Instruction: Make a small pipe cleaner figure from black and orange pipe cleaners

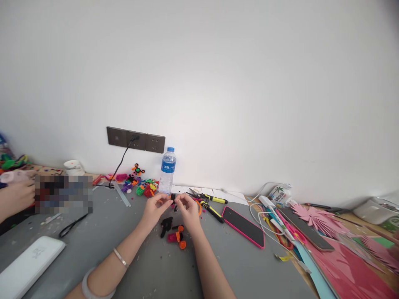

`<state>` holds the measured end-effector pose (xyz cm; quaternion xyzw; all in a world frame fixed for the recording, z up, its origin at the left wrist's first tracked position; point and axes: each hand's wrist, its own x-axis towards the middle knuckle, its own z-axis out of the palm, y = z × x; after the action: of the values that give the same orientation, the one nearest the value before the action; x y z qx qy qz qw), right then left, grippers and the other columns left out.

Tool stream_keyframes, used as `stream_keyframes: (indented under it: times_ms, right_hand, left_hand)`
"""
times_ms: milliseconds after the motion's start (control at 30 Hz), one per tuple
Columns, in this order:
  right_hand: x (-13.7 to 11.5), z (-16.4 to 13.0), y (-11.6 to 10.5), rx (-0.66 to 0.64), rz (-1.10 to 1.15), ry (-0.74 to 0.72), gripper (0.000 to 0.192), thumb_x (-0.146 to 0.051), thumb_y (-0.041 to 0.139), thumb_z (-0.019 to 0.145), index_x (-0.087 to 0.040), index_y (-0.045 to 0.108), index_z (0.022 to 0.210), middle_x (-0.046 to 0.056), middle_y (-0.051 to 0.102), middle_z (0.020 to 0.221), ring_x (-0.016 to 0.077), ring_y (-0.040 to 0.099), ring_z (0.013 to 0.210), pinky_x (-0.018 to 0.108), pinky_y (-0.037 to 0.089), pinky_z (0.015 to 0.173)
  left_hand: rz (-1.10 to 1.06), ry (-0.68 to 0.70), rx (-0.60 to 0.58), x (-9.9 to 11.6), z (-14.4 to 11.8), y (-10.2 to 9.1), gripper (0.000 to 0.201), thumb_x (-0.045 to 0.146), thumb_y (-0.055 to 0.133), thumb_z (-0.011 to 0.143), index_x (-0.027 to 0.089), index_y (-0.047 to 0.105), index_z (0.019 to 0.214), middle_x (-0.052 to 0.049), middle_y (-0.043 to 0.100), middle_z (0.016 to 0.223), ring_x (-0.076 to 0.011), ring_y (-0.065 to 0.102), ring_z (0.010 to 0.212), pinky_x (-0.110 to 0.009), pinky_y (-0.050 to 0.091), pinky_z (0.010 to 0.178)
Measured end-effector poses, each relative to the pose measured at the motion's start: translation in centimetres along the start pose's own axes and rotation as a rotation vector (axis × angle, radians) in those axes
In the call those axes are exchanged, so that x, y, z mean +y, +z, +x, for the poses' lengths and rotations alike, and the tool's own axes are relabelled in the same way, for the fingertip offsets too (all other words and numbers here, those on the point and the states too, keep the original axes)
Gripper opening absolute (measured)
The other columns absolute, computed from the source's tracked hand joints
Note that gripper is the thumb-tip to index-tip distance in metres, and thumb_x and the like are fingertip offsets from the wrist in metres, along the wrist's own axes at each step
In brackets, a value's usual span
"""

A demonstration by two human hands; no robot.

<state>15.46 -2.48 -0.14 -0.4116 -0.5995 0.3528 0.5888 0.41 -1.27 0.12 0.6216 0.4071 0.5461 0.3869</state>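
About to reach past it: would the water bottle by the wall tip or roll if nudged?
The water bottle stands upright, tall and narrow, so it probably tips easily. It looks clear plastic, likely light. Once down, its round body would probably roll.

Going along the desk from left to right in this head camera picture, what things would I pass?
White flat case → black scissors → water bottle → yellow-handled pliers → pink-cased phone → white cables → dark phone → pink paper flowers → white container.

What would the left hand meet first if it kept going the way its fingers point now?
The left hand points toward the right hand, across the small black piece both pinch. It would likely meet that piece, then the right hand's fingers; depth is hard to judge.
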Motion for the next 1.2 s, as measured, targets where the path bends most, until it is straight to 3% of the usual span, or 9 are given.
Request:
stream_keyframes:
  times_ms: [500, 833, 1000, 1200]
  right_hand:
    - [-0.4, -0.3, 0.9, 0.094, -0.044, -0.026, 0.022, -0.038, 0.059, 0.084, -0.02, 0.059, 0.072, 0.001, 0.057, 0.069, 0.0163, 0.048, 0.065, 0.029, 0.039, 0.065]
    - [-0.4, 0.2, 0.1, 0.071, 0.054, 0.016, 0.026, -0.043, 0.06, 0.084, -0.019, 0.057, 0.074, -0.001, 0.052, 0.066, 0.0148, 0.045, 0.063, 0.027, 0.038, 0.063]
    - [0.2, 0.3, -0.2, -0.027, 0.111, 0.047, 0.029, -0.048, 0.06, 0.084, -0.02, 0.057, 0.076, -0.002, 0.05, 0.067, 0.014, 0.043, 0.061, 0.026, 0.037, 0.062]
    - [0.3, 0.2, -0.1, -0.044, 0.145, 0.057, 0.028, -0.046, 0.062, 0.084, -0.019, 0.059, 0.077, -0.002, 0.051, 0.066, 0.013, 0.043, 0.061, 0.026, 0.038, 0.061]
  left_hand:
    - [0.072, 0.074, 0.054, 0.5, -0.1, 0.0, 0.017, 0.034, 0.065, 0.077, 0.018, 0.065, 0.069, -0.002, 0.065, 0.07, -0.0172, 0.059, 0.068, -0.026, 0.046, 0.061]
    - [0.031, 0.035, 0.056, 1.3, -0.3, 0.1, 0.018, 0.037, 0.067, 0.075, 0.018, 0.067, 0.077, -0.004, 0.067, 0.079, -0.0186, 0.062, 0.074, -0.026, 0.048, 0.063]
    - [-0.014, 0.012, 0.039, 0.6, -0.1, 0.0, 0.02, 0.037, 0.067, 0.077, 0.018, 0.071, 0.078, -0.005, 0.069, 0.079, -0.0193, 0.064, 0.074, -0.026, 0.048, 0.063]
    - [-0.038, 0.008, 0.041, 0.0, 0.1, 0.0, 0.018, 0.034, 0.071, 0.072, 0.016, 0.071, 0.072, -0.004, 0.068, 0.074, -0.018, 0.062, 0.07, -0.026, 0.047, 0.06]
